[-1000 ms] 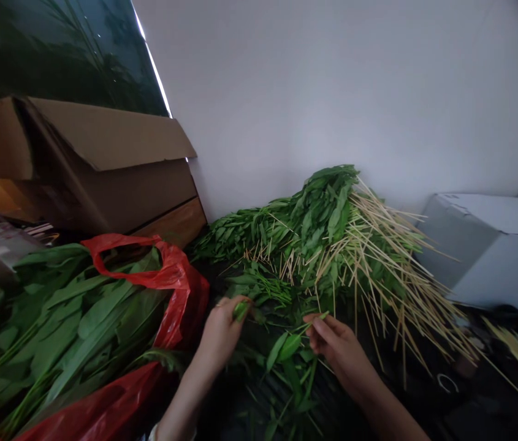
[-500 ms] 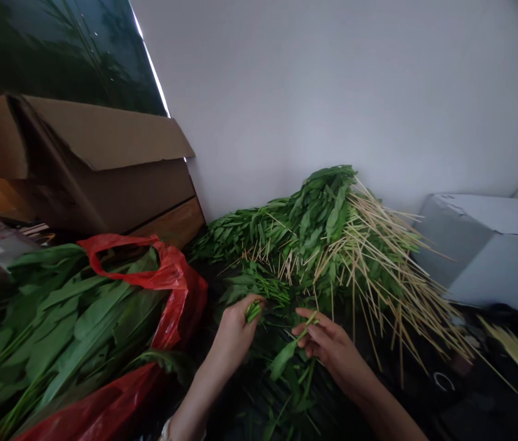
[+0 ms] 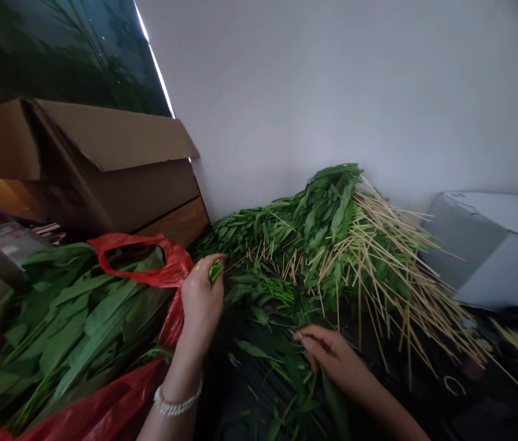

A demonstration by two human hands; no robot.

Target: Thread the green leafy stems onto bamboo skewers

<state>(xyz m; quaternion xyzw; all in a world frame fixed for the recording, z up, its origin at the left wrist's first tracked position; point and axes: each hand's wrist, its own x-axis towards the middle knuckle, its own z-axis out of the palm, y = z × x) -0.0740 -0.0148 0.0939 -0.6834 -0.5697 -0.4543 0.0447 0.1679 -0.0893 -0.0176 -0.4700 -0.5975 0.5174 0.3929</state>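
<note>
Head view shows the left hand (image 3: pixel 203 297) near 7 o'clock, its fingers curled round a small bunch of green stems (image 3: pixel 215 270), near the red bag (image 3: pixel 175 260) at 8 o'clock. The right hand (image 3: pixel 332 358), near 5 o'clock, has its fingers in a small pinch on what looks like one thin stem (image 3: pixel 299 335). Picking through stems by loose leaves (image 3: pixel 254 350) at 6 o'clock seems the step, and the next move calls for a soft pinch.

We look forward and down from the head, near the left hand (image 3: pixel 203 295) and right hand (image 3: pixel 330 354) (lower centre), facing a pale wall (image 3: pixel 332 86).
</note>
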